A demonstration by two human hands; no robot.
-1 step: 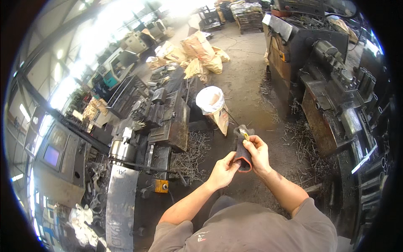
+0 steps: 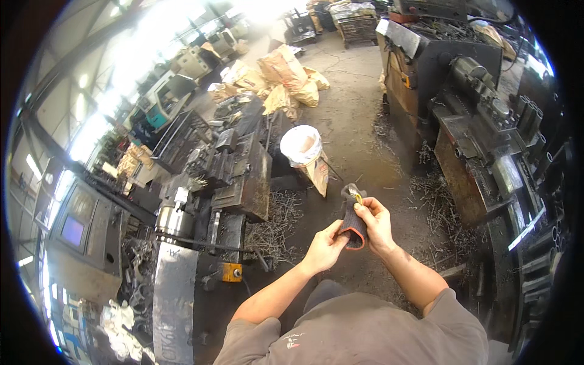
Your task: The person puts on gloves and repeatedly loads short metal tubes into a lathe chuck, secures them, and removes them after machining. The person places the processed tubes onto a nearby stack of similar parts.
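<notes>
I hold a dark work glove with an orange cuff in front of my waist, above the workshop floor. My left hand grips the cuff end from the left. My right hand pinches the glove's upper side near the fingers, where a small yellowish bit shows. Both bare forearms come up from the lower edge, over my grey shirt.
A dark lathe stands to my left, with curled metal shavings heaped beside it. An open sack with a white liner stands just ahead. Another machine lines the right side. Brown paper sacks lie farther off.
</notes>
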